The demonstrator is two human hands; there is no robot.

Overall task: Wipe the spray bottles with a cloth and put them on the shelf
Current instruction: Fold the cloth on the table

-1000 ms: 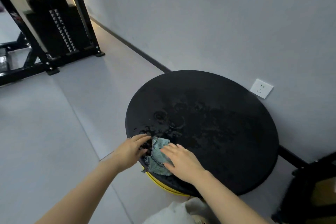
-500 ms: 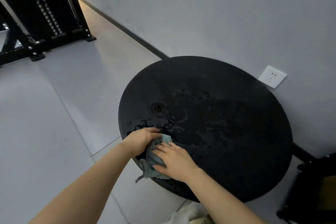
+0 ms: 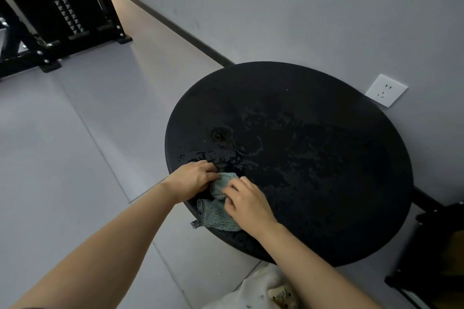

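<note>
Head view: both hands meet at the near left edge of a round black table (image 3: 313, 133), whose top carries wet marks. The left hand (image 3: 193, 180) and right hand (image 3: 247, 202) each pinch the teal cloth (image 3: 219, 211) with curled fingers; its lower part hangs over the table's rim. A white wall socket (image 3: 386, 90) sits far right.

Round black table (image 3: 313, 183), wet, cloth (image 3: 221, 211) at edge
</note>
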